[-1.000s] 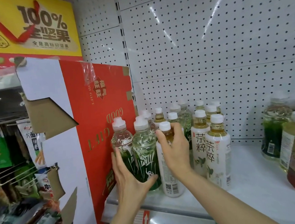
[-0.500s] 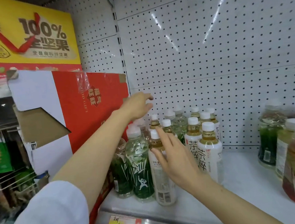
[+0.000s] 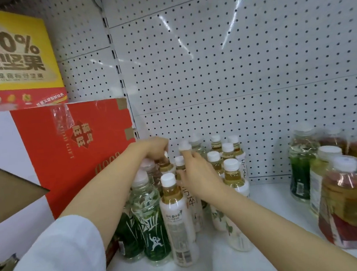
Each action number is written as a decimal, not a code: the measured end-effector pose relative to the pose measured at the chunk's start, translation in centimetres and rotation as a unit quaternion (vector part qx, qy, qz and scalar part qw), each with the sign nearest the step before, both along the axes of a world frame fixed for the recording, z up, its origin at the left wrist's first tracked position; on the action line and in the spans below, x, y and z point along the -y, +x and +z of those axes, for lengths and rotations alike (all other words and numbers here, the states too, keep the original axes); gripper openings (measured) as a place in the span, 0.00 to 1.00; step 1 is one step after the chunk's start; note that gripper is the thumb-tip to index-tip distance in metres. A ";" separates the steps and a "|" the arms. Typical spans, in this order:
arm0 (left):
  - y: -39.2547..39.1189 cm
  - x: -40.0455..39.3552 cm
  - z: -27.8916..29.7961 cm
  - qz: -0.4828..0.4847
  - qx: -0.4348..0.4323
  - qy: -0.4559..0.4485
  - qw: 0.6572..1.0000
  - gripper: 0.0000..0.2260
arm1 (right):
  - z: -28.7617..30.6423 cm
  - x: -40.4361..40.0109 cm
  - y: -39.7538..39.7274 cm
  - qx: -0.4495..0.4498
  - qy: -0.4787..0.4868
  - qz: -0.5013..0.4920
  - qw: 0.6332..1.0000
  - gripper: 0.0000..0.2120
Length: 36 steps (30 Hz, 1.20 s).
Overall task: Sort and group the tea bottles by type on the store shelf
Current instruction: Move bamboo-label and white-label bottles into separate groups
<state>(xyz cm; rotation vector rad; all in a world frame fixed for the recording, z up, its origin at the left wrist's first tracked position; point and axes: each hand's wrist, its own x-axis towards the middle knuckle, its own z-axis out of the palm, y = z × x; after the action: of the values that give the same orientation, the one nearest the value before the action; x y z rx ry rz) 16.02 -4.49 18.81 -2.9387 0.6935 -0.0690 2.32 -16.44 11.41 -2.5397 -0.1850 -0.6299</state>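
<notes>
A cluster of tea bottles stands at the left end of the white shelf. Two green-labelled bottles are at the front left. Beside them stand white-labelled amber tea bottles, with more in rows behind. My left hand reaches over the green ones, its fingers closed on the cap of an amber bottle in a back row. My right hand lies with spread fingers against the necks of the middle bottles, index fingertip at a white cap.
A red cardboard box walls the cluster on the left, under a yellow sign. Larger bottles stand at the right: green, pale yellow and red. Pegboard backs the shelf.
My left hand left the front green bottle, reached over the group and came down onto a back-row cap. My right hand slid from the front white bottle to the necks behind it.
</notes>
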 end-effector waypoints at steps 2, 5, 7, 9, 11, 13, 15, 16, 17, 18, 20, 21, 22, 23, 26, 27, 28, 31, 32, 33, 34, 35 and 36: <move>-0.1 -0.8 0.2 -0.006 0.021 -0.019 1.000 0.15 | -0.1 -0.1 0.7 -0.036 -0.004 -0.001 0.999 0.26; -0.6 -2.4 2.1 -0.007 0.042 -0.109 0.993 0.13 | -0.4 -0.7 1.7 -0.023 -0.037 -0.040 0.998 0.23; -1.4 -3.2 4.2 -0.010 0.069 -0.172 0.983 0.12 | -0.5 -1.0 2.5 -0.013 -0.023 -0.057 0.998 0.21; -2.6 -3.6 6.1 -0.017 0.103 -0.262 0.959 0.12 | -0.6 -1.2 3.1 0.005 0.006 -0.062 0.998 0.17; -3.9 -3.7 7.5 -0.032 0.131 -0.376 0.917 0.11 | -0.8 -1.3 3.3 0.027 0.060 -0.060 0.996 0.15; -5.0 -4.0 8.5 -0.055 0.166 -0.487 0.855 0.11 | -1.1 -1.4 3.1 0.051 0.136 -0.053 0.988 0.14; -5.8 -4.2 9.4 -0.091 0.227 -0.559 0.792 0.12 | -0.7 -1.3 3.0 0.094 0.211 -0.029 0.973 0.13; -6.3 -4.3 9.9 -0.114 0.260 -0.592 0.754 0.12 | 0.0 -1.3 2.9 0.123 0.244 -0.010 0.962 0.12; -6.7 -4.2 10.5 -0.134 0.290 -0.623 0.714 0.12 | 1.1 -1.3 2.7 0.155 0.272 0.010 0.949 0.11; -7.3 -4.1 11.2 -0.154 0.319 -0.651 0.671 0.12 | 2.6 -1.3 2.3 0.189 0.297 0.026 0.936 0.09; -8.6 -3.8 12.6 -0.185 0.367 -0.689 0.597 0.09 | 6.0 -1.1 1.1 0.253 0.343 0.051 0.903 0.07; -9.4 -3.7 13.4 -0.194 0.383 -0.697 0.574 0.08 | 7.8 -1.0 0.3 0.281 0.364 0.063 0.886 0.06; -10.1 -3.6 14.0 -0.201 0.391 -0.701 0.561 0.09 | 9.5 -0.8 -0.6 0.308 0.382 0.074 0.868 0.06; -10.8 -3.4 14.6 -0.210 0.392 -0.702 0.557 0.10 | 11.0 -0.4 -1.4 0.334 0.392 0.081 0.853 0.05; -12.2 -2.5 15.1 -0.234 0.366 -0.704 0.563 0.10 | 14.4 1.3 -3.6 0.391 0.374 0.085 0.837 0.06; -12.6 -1.8 15.0 -0.245 0.347 -0.711 0.560 0.08 | 15.2 2.0 -4.3 0.395 0.369 0.085 0.837 0.06; -13.0 -1.0 14.8 -0.257 0.327 -0.718 0.558 0.07 | 15.8 2.7 -5.0 0.395 0.367 0.087 0.838 0.05; -13.7 2.2 14.2 -0.279 0.264 -0.730 0.565 0.06 | 16.5 5.0 -7.1 0.398 0.363 0.083 0.839 0.04; -13.9 3.4 14.0 -0.285 0.250 -0.730 0.569 0.07 | 16.3 5.8 -7.6 0.401 0.355 0.077 0.841 0.03; -14.0 4.7 13.8 -0.290 0.239 -0.729 0.573 0.08 | 16.0 6.6 -8.0 0.404 0.346 0.067 0.844 0.03; -14.1 6.0 13.6 -0.292 0.229 -0.727 0.578 0.09 | 15.5 7.4 -8.4 0.405 0.339 0.056 0.847 0.03; -14.2 7.4 13.2 -0.292 0.217 -0.726 0.583 0.09 | 15.0 8.2 -8.8 0.405 0.335 0.044 0.850 0.03; -14.3 8.8 12.8 -0.288 0.206 -0.725 0.591 0.09 | 14.4 9.0 -9.2 0.404 0.332 0.032 0.851 0.03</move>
<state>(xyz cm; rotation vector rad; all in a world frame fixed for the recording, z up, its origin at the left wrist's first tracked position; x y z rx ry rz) 1.77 -13.25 31.59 -3.1613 2.2310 -2.2935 -6.88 -25.47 25.85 -1.4825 -0.2769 -1.4222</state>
